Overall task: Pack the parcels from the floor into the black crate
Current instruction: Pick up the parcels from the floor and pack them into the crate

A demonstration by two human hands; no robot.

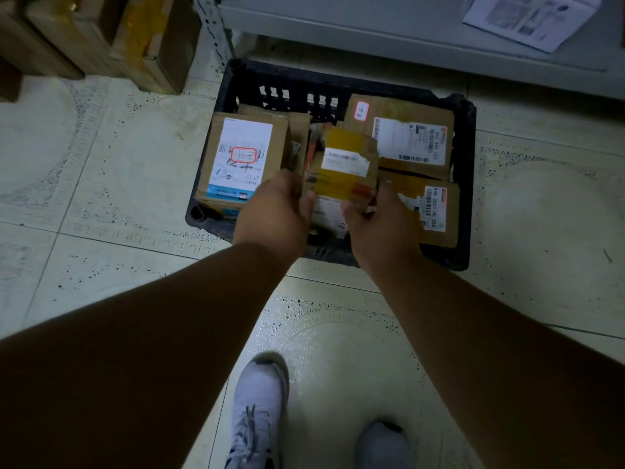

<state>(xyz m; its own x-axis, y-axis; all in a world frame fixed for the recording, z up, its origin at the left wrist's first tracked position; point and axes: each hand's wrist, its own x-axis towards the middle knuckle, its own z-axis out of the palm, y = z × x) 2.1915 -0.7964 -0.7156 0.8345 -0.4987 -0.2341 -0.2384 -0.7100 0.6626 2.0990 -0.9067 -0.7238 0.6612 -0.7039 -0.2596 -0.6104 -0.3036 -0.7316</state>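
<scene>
A pale speckled tile floor [101,198] is filling most of the frame, with a grey metal shelf unit [406,32] running along the upper right and a stack of brown cardboard cartons [101,38] sitting in the upper left corner. A black slotted plastic crate [470,184] is sitting on the floor at upper centre, just in front of the shelf unit, and is holding several parcels. A person's two bare forearms are reaching up from the lower corners and meeting over the crate's near edge. Inside the crate, a brown cardboard box with a large white shipping label [243,157] is lying at the left, a flat brown cardboard parcel with a white barcode label [406,133] is leaning at the upper right, and a second brown labelled parcel [429,211] is lying below it at the right. Between them, at the crate's centre, a small cardboard parcel wrapped in yellow tape [345,164] is being held upright. The left hand [274,214] is gripping the small parcel's left side, fingers curled around it, while the right hand [382,225] is pinching its lower right corner, fingers clamped on the cardboard. Two light grey sneakers [257,411] are standing on the tiles at the bottom centre of the frame. A printed white paper sheet [527,18] is lying on the shelf at the upper right corner.
</scene>
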